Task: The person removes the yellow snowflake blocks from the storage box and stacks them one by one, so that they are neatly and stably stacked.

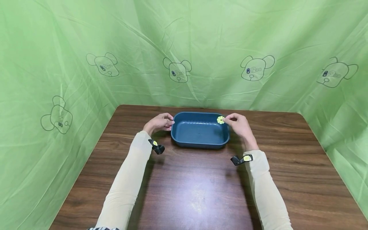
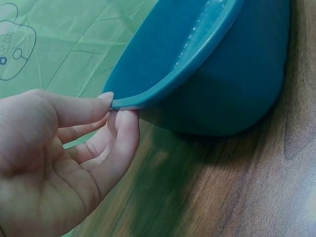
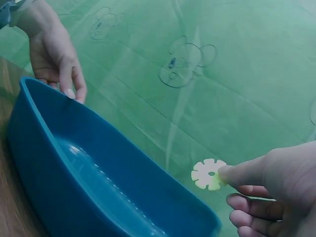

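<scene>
A dark blue rectangular tub (image 1: 199,132) with rounded corners rests on the table, its inside facing up. My left hand (image 1: 161,122) pinches the tub's left rim, thumb on the inner side and fingers under the lip, as the left wrist view shows. Between the thumb and fingers of my right hand (image 1: 239,125) is a small yellow flower-shaped disc (image 3: 208,174), notched round its edge with a hole in the centre. In the head view the disc overlaps the tub's back right corner. The right wrist view has it just above the rim.
The brown wood-grain table (image 1: 198,185) runs out in front of the tub and to both sides. Green cloth (image 1: 212,38) printed with bear-head outlines hangs behind and beside the table. A black wrist camera (image 1: 156,147) sits on the left sleeve, another wrist camera (image 1: 241,159) on the right.
</scene>
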Demonstrator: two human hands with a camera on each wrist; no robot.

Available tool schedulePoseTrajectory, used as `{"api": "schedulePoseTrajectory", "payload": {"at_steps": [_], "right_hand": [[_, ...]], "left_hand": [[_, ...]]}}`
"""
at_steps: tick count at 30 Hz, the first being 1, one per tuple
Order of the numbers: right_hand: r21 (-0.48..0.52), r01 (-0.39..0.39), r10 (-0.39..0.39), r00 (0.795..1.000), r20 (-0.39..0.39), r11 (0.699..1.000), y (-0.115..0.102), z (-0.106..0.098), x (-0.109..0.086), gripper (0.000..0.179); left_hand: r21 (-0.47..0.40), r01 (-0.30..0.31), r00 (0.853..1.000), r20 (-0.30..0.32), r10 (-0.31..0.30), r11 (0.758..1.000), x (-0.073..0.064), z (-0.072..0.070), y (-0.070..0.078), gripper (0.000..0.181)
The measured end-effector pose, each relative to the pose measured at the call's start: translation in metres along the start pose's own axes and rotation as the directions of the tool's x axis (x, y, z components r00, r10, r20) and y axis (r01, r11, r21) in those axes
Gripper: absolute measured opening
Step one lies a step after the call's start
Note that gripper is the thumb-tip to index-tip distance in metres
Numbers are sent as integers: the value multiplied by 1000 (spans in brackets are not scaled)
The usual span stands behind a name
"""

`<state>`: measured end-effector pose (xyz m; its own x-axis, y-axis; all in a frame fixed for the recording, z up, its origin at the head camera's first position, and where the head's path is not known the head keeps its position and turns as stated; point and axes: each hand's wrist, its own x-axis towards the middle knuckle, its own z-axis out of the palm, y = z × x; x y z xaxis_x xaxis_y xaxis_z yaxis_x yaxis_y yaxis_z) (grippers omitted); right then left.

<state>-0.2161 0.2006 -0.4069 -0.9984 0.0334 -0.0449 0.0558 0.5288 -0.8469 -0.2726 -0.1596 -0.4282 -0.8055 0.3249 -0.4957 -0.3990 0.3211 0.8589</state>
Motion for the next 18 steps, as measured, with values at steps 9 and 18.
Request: {"api": "schedulePoseTrajectory", "payload": {"at_steps": [9,18], "right_hand": [[108,-100,104,994,-35,989,17,-21,-12,36],[90,-145,151,987,-62,985,34,-41,-20,38]], "left_hand": [[0,-3,1000,-11,3,1000,-3,2,1,24],[-9,1,1000,-7,-1,1000,-6,3,3,28]]}}
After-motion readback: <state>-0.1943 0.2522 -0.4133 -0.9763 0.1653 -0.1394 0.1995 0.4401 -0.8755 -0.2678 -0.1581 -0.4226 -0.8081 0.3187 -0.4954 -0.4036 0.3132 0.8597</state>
